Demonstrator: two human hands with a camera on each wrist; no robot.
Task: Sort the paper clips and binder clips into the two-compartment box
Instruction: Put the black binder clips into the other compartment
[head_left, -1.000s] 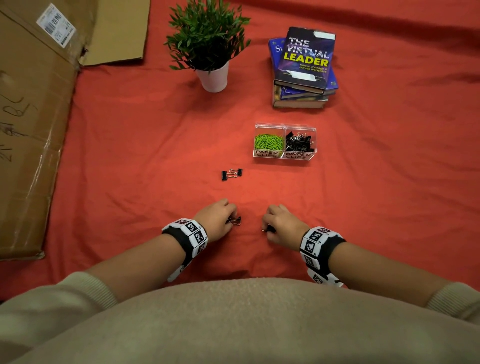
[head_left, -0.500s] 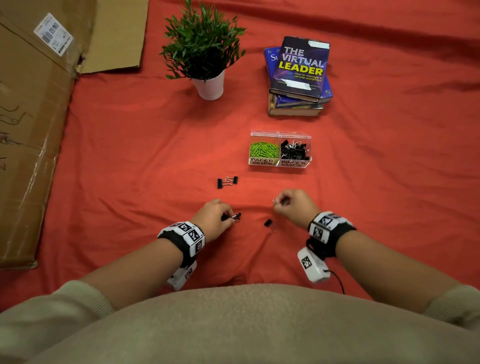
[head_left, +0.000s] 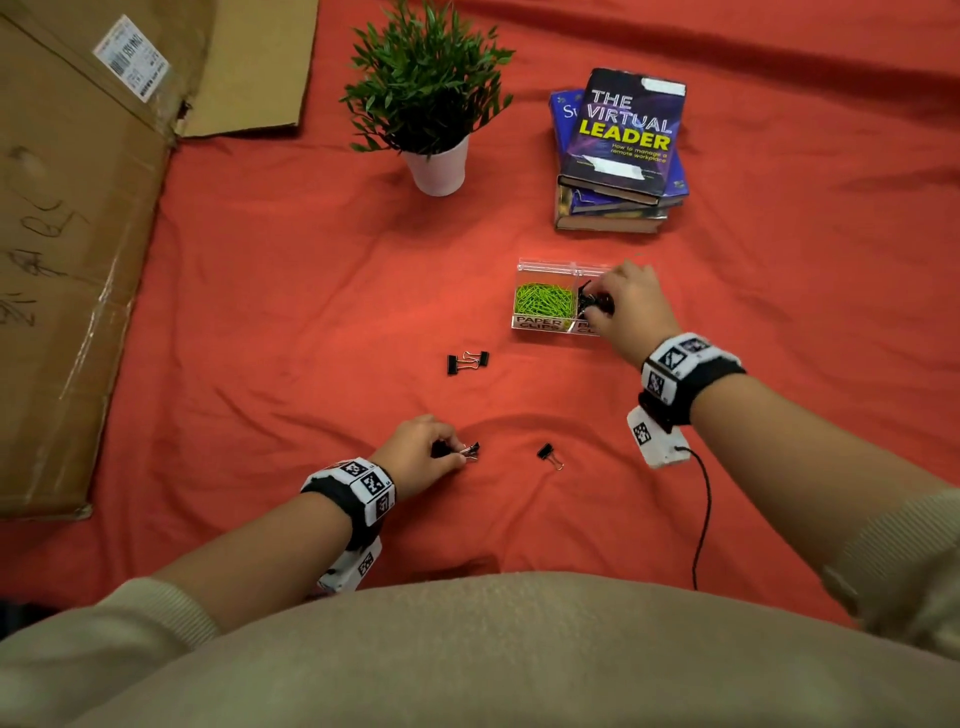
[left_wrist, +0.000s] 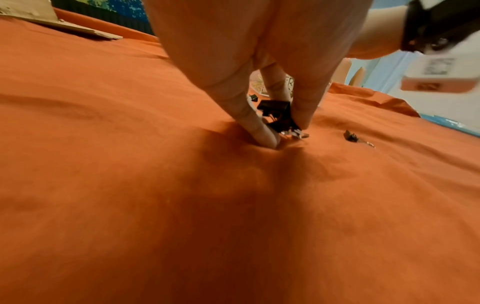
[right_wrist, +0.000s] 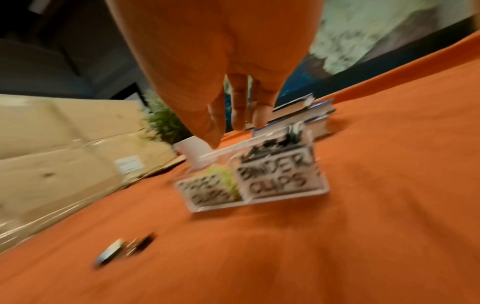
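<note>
The clear two-compartment box (head_left: 545, 325) sits mid-cloth, with green paper clips (head_left: 543, 299) in its left half and black binder clips (head_left: 586, 297) in its right half. My right hand (head_left: 602, 301) hovers over the binder-clip side, which it partly hides. In the blurred right wrist view its fingers (right_wrist: 239, 115) hang straight above the box (right_wrist: 280, 179) and hold nothing I can see. Near me, my left hand (head_left: 462, 452) pinches black binder clips (left_wrist: 278, 117) against the cloth. One loose binder clip (head_left: 545, 453) lies to its right, and a pair of binder clips (head_left: 467, 361) lies farther out.
A red cloth (head_left: 285, 312) covers the surface. A potted plant (head_left: 431, 104) and a stack of books (head_left: 618, 150) stand behind the box. Flattened cardboard (head_left: 67, 234) lies along the left side. A cable (head_left: 701, 509) trails from my right wrist.
My right hand has travelled from the near cloth up to the box's binder-clip side, leaving one clip behind on the cloth. My left hand stays put, pinching its clips.
</note>
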